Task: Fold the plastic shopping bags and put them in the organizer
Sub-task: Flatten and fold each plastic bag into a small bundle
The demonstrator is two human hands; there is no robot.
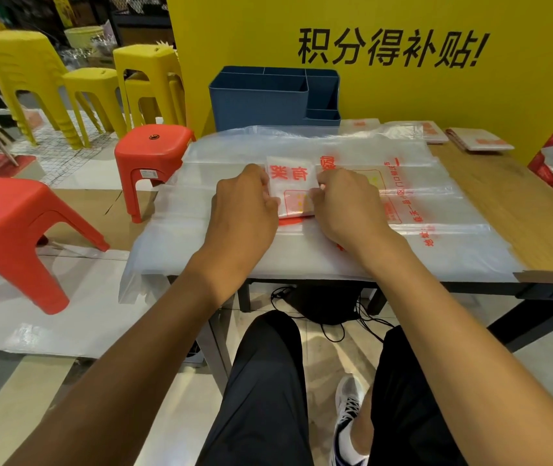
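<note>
1. Two hands pinch one folded bag: my left hand on its left edge, my right hand on its right, squaring the packet
2. It lies on flat bags covering the worktop
3. I judge the blue organizer waits behind, within reach

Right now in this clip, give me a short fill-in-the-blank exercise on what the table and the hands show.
1. Both hands, left hand and right hand, hold a small folded clear plastic bag with ____ print.
2. The blue plastic compartment organizer stands against a ____ wall.
3. The folded bag lies on a stack of ____ clear plastic bags.

Missing words: red; yellow; flat
</note>
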